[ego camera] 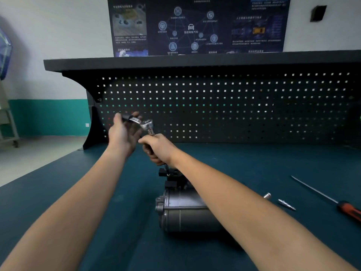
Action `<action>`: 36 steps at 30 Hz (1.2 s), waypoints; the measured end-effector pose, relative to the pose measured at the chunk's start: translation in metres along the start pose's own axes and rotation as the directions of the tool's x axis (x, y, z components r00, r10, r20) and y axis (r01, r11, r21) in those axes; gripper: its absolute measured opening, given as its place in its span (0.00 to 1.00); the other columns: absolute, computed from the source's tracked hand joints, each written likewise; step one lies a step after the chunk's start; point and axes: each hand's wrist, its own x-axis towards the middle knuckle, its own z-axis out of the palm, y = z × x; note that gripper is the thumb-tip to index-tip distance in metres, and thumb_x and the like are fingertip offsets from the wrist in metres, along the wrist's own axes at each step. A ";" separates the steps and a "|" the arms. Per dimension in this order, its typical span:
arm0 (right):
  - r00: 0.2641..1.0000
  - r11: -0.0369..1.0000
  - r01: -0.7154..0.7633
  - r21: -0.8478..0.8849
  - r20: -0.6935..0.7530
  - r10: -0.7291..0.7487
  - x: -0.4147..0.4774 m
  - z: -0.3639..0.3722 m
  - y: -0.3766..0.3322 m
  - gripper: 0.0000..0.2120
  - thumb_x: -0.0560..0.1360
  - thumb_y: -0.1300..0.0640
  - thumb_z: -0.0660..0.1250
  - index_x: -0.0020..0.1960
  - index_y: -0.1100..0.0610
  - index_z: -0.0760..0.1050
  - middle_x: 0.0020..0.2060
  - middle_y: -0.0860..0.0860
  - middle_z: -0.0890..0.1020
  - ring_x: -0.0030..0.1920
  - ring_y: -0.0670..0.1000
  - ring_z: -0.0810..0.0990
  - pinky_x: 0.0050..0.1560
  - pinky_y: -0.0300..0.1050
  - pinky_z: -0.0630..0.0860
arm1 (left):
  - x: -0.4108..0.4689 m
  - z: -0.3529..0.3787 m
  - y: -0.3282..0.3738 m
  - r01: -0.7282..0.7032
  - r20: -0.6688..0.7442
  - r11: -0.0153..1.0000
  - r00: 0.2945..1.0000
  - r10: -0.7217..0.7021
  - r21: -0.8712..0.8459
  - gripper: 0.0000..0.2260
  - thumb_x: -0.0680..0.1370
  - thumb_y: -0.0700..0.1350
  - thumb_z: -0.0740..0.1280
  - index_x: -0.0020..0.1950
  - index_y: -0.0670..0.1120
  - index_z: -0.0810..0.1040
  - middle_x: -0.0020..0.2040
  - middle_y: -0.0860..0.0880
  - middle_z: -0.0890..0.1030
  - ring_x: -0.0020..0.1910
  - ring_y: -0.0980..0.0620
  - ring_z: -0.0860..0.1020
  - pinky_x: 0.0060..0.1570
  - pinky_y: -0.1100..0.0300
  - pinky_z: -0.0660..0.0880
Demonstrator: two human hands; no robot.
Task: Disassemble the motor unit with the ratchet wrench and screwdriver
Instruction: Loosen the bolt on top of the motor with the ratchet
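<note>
A grey cylindrical motor unit [183, 214] lies on the dark green bench mat, its black connector end pointing away from me. My left hand [123, 132] holds the handle of a silver ratchet wrench [143, 123] raised above the bench, between thumb and fingers. A socket hangs from the wrench head. My right hand [156, 147] is curled just below that socket, above the motor's far end; what it grips is hidden inside the fist. A screwdriver [332, 200] with a red and black handle lies at the right.
Two small metal pieces [267, 195] [286, 204] lie on the mat [97, 192] right of the motor. A black pegboard [234, 106] with a shelf on top closes off the back of the bench. The bench's left edge drops to the floor.
</note>
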 end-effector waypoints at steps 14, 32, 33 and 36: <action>0.999 0.978 -0.033 0.208 0.023 0.029 0.001 -0.016 0.004 0.21 0.78 0.55 0.56 0.27 0.56 0.59 0.16 0.45 0.57 0.16 0.45 0.53 0.22 0.31 0.52 | -0.094 -0.009 0.026 -0.221 0.147 0.973 0.963 0.228 -0.063 0.09 0.81 0.44 0.54 0.43 0.48 0.69 0.40 0.52 0.82 0.44 0.53 0.82 0.43 0.59 0.78; 0.965 0.898 -0.008 0.439 -0.232 0.122 -0.005 -0.023 0.014 0.22 0.76 0.47 0.57 0.27 0.55 0.61 0.16 0.46 0.58 0.17 0.46 0.55 0.21 0.34 0.53 | -0.081 0.024 -0.001 -0.587 0.215 0.717 0.808 0.549 0.375 0.07 0.80 0.46 0.53 0.47 0.53 0.70 0.44 0.56 0.82 0.44 0.56 0.79 0.43 0.60 0.74; 0.969 0.911 -0.007 0.413 -0.223 0.108 -0.003 -0.022 0.014 0.22 0.76 0.47 0.56 0.27 0.55 0.61 0.16 0.46 0.58 0.17 0.46 0.55 0.22 0.34 0.53 | -0.070 0.028 0.002 -0.473 0.086 0.831 0.879 0.470 0.294 0.08 0.80 0.46 0.52 0.47 0.51 0.70 0.44 0.53 0.83 0.41 0.57 0.79 0.39 0.61 0.73; 0.982 0.946 0.005 0.323 -0.178 0.056 0.000 -0.017 0.012 0.22 0.77 0.49 0.55 0.27 0.56 0.60 0.15 0.46 0.58 0.16 0.46 0.55 0.23 0.33 0.53 | -0.032 0.037 0.010 -0.131 -0.088 0.991 0.988 0.127 -0.038 0.10 0.81 0.46 0.50 0.44 0.46 0.68 0.31 0.50 0.82 0.33 0.54 0.79 0.31 0.62 0.74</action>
